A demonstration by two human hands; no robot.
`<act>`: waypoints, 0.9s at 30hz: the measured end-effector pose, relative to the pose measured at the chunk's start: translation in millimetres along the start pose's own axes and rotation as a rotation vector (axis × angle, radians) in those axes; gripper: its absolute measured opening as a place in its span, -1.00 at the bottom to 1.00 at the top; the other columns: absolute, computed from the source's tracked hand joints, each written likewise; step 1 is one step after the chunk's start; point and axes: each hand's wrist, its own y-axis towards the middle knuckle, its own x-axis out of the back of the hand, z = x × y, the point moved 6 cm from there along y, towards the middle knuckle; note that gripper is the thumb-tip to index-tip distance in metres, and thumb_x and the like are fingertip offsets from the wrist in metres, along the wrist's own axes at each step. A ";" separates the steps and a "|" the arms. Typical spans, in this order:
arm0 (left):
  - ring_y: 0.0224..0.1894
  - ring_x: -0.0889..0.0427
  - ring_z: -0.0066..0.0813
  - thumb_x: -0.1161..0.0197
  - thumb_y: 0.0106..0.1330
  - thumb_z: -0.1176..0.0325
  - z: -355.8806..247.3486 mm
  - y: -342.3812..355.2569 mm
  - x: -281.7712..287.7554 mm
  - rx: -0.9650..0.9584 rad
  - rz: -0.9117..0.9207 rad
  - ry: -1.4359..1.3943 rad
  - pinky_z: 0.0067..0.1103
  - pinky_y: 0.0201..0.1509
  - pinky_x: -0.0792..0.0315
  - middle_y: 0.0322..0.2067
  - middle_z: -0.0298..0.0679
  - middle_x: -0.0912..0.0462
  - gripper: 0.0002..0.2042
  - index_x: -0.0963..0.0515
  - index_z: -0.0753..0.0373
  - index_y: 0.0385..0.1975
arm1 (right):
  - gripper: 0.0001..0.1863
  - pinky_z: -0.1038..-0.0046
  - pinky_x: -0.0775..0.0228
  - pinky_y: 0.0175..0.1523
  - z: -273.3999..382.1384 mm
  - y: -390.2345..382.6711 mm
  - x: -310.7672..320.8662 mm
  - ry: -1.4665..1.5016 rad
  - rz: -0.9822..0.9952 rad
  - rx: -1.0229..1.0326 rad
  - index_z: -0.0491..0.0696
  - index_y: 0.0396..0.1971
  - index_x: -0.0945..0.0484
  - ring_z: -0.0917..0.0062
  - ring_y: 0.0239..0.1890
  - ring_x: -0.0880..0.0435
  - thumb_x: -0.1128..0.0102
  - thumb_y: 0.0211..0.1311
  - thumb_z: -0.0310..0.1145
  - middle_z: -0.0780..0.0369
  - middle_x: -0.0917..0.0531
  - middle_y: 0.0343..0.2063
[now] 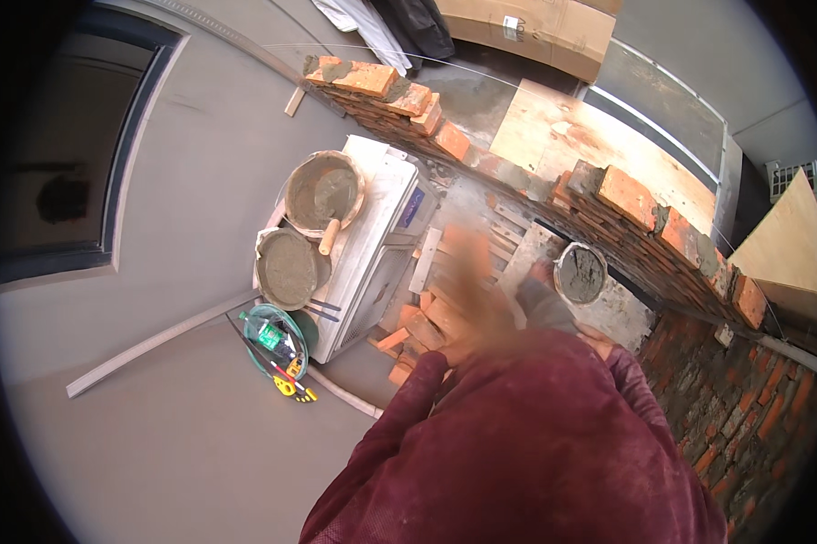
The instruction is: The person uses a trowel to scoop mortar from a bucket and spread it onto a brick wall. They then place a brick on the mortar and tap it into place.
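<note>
My left hand [457, 346] is a motion smear over a pile of loose red bricks [413, 331], below a blurred brownish shape; what it holds, if anything, is unclear. My right hand [596, 340] lies beside my grey-clad leg, fingers slightly bent and apparently empty. My maroon top hides part of both arms. A round bucket of grey mortar [581, 272] stands beyond my right hand, on a grey slab. On a white appliance [372, 263] at left are two mortar containers [286, 267], the farther with a wooden-handled tool [329, 234].
A low red brick wall [633, 198] crosses the upper right, with plywood [535, 118] and cardboard [508, 32] behind. A green bin of tools [274, 349], strips of trim [164, 340] and a dark window [68, 145] are at left. Old brickwork [735, 408] fills the lower right.
</note>
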 end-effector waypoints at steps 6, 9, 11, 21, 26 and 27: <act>0.40 -0.02 0.00 0.00 0.35 0.29 31.8 32.7 -80.8 -0.454 0.219 0.425 -0.33 0.41 -0.03 0.39 0.05 0.10 -0.61 -0.38 0.13 0.17 | -0.60 0.20 -0.06 0.37 -20.6 65.5 -19.5 -0.435 0.122 0.187 -0.01 -0.01 -0.49 -0.04 0.29 -0.22 -0.16 0.11 -0.29 -0.02 -0.27 0.28; 0.30 -0.24 -0.08 0.14 0.34 0.34 -32.7 29.0 -71.2 -0.248 0.171 0.342 -0.34 0.34 -0.15 0.33 -0.11 -0.13 -0.59 -0.33 0.12 0.20 | -0.64 0.27 -0.10 0.36 -38.8 59.6 -13.1 -0.634 0.271 0.347 -0.06 -0.11 -0.53 0.07 0.27 -0.28 -0.17 0.03 -0.34 0.01 -0.31 0.25; 0.29 -0.26 -0.08 0.10 0.31 0.38 -13.2 29.4 -85.9 -0.253 0.103 0.229 -0.31 0.34 -0.17 0.32 -0.11 -0.14 -0.58 -0.35 0.08 0.19 | -0.61 0.34 -0.11 0.36 -33.8 61.9 -22.6 -0.466 0.222 -0.077 -0.06 -0.06 -0.51 0.14 0.27 -0.30 -0.12 0.07 -0.31 0.01 -0.34 0.24; 0.27 -0.20 0.25 -0.01 0.32 -0.06 11.1 30.9 -158.7 0.355 -0.041 -0.020 -0.16 0.28 -0.22 0.29 0.24 -0.05 -0.42 -0.06 -0.30 0.34 | -0.47 0.37 -0.14 0.34 -96.9 81.2 5.4 -0.651 0.261 -0.365 0.00 0.10 -0.48 0.27 0.23 -0.38 0.05 0.17 -0.07 0.08 -0.48 0.13; 0.25 -0.22 0.24 -0.03 0.31 -0.01 -3.6 37.6 -146.1 0.419 -0.184 -0.008 -0.16 0.31 -0.18 0.34 0.11 -0.01 -0.46 -0.16 -0.25 0.31 | -0.52 0.34 -0.19 0.30 -54.2 118.1 16.5 -0.770 0.336 -0.400 -0.02 -0.01 -0.56 0.24 0.17 -0.44 0.04 0.16 -0.08 0.06 -0.54 0.04; 0.25 -0.22 0.24 -0.03 0.31 0.00 -12.7 35.9 -146.8 0.383 -0.192 -0.007 -0.17 0.31 -0.18 0.35 0.08 -0.01 -0.48 -0.21 -0.22 0.29 | -0.53 0.31 -0.23 0.27 -51.8 133.4 15.6 -0.807 0.306 -0.362 -0.04 -0.04 -0.58 0.22 0.12 -0.48 0.04 0.16 -0.08 0.05 -0.56 0.01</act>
